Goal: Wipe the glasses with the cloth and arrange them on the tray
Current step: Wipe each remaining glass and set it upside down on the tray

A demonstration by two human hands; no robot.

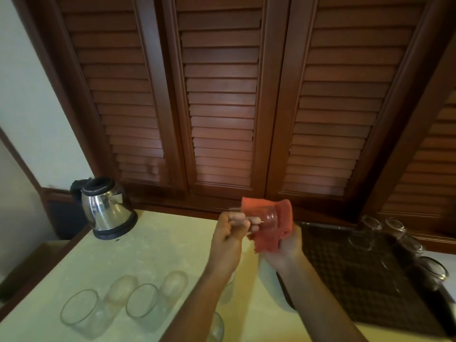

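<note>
My left hand [228, 234] grips the rim end of a clear glass [267, 217] held on its side above the table. My right hand [287, 245] holds a red cloth [276, 230] that wraps the glass's base end. A dark patterned tray [350, 280] lies at the right, with several clear glasses [394, 228] standing along its far and right edges. Several more glasses [84, 312] stand on the table at the lower left, and one glass [217, 327] shows partly under my left forearm.
A steel electric kettle [108, 208] stands at the table's back left corner. The pale yellow table [160, 248] ends against brown louvred cabinet doors [222, 107]. A white wall lies to the left.
</note>
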